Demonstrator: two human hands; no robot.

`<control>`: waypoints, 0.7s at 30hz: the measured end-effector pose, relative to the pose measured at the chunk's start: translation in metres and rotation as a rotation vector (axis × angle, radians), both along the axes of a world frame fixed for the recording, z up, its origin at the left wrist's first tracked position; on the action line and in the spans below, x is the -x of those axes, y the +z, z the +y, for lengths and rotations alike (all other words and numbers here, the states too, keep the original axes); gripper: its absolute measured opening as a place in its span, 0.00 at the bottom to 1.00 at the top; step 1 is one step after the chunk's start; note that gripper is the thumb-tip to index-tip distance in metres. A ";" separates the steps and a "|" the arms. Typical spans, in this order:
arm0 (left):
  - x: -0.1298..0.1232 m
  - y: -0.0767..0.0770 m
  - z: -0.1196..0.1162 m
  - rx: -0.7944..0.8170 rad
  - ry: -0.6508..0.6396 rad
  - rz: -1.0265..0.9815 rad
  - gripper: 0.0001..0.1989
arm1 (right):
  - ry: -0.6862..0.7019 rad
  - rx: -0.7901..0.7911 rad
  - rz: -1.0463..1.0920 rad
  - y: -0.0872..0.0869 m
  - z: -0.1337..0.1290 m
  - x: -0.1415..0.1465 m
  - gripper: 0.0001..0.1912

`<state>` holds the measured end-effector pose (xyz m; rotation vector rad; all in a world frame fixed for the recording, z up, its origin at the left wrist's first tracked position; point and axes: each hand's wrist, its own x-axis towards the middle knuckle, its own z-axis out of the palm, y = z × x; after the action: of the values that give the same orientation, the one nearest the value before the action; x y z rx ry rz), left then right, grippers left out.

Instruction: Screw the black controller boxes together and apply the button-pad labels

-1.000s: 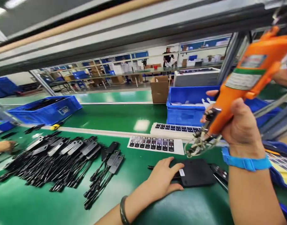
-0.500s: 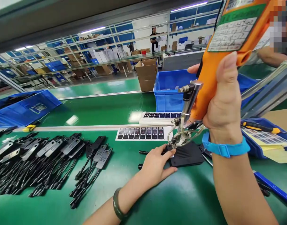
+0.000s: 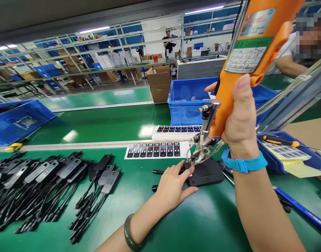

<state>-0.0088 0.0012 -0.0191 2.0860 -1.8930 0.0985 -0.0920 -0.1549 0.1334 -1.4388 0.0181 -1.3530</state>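
The right hand (image 3: 240, 119) wraps its fingers round an orange power screwdriver (image 3: 244, 63), whose nose hides the far left corner of a black vented case (image 3: 207, 173) on the counter (image 3: 202, 220); the left hand (image 3: 173, 183) braces it, fingers spread. Stickers (image 3: 156, 150) and cabled modules (image 3: 48, 171) line the counter's far edge. The screwdriver's label is illegible.

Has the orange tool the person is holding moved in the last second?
Yes: judged against the flat black case, the orange tool has come down and a little left, its tip now at the case's left end beside the left hand.
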 end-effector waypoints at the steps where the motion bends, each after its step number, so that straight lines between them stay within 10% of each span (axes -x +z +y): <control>1: 0.000 0.000 0.000 0.000 -0.001 0.000 0.31 | 0.007 -0.004 -0.005 -0.001 0.000 0.000 0.23; 21: 0.003 0.000 -0.004 0.000 0.037 0.053 0.29 | -0.111 0.032 0.061 -0.026 0.019 0.005 0.22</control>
<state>-0.0120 -0.0024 -0.0190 2.1033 -1.8246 0.0515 -0.0969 -0.1360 0.1073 -1.5248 0.1184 -1.4040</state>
